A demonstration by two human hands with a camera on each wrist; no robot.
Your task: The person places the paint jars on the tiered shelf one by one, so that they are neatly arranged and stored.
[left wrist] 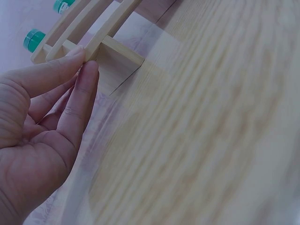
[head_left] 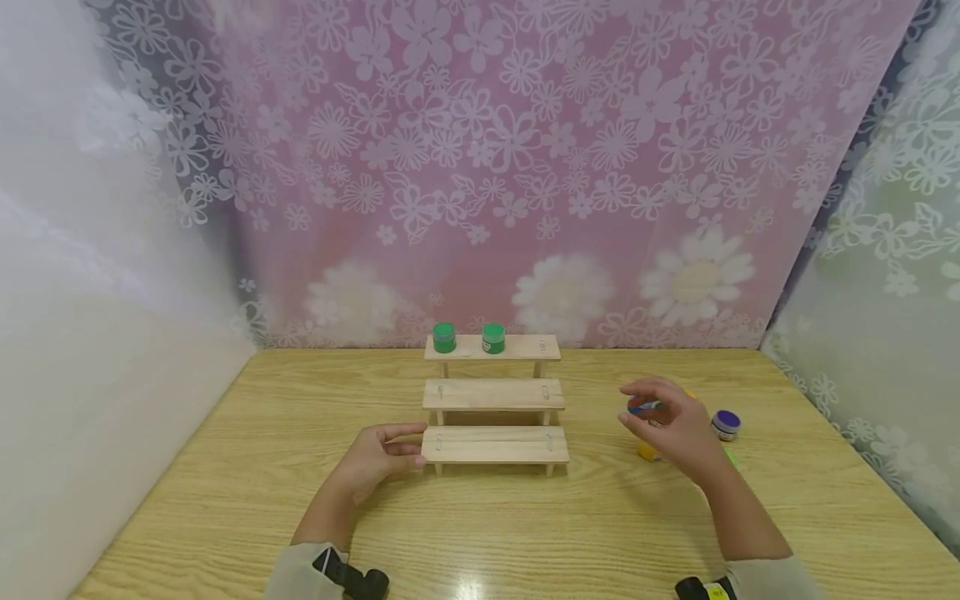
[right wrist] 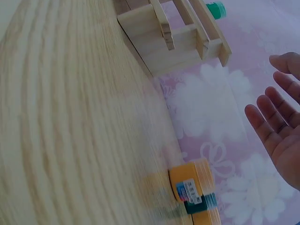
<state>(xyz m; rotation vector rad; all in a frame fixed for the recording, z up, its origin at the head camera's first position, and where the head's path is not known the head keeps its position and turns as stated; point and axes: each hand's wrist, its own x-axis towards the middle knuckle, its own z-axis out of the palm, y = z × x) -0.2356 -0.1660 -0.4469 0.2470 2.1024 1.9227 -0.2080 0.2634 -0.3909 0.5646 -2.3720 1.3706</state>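
Observation:
A three-step wooden stand (head_left: 495,445) stands on the table, with two green-lidded paint jars (head_left: 444,337) (head_left: 493,338) on its top step. My left hand (head_left: 382,457) pinches the left end of the lowest step between thumb and fingers; the left wrist view shows this grip (left wrist: 56,103) closely. Right of the stand, my right hand (head_left: 671,425) hovers with its fingers spread loosely. Nothing lies in its palm (right wrist: 281,126) in the right wrist view. Below it are an orange paint jar (right wrist: 187,182) and a dark green one (right wrist: 197,205), partly hidden in the head view.
A purple-lidded jar (head_left: 726,425) stands right of my right hand. Something bright green (head_left: 731,457) shows beside my right wrist, mostly covered. Flowered pink cloth (head_left: 480,167) hangs behind the wood-grain table (head_left: 315,383), and pale cloth walls flank both sides.

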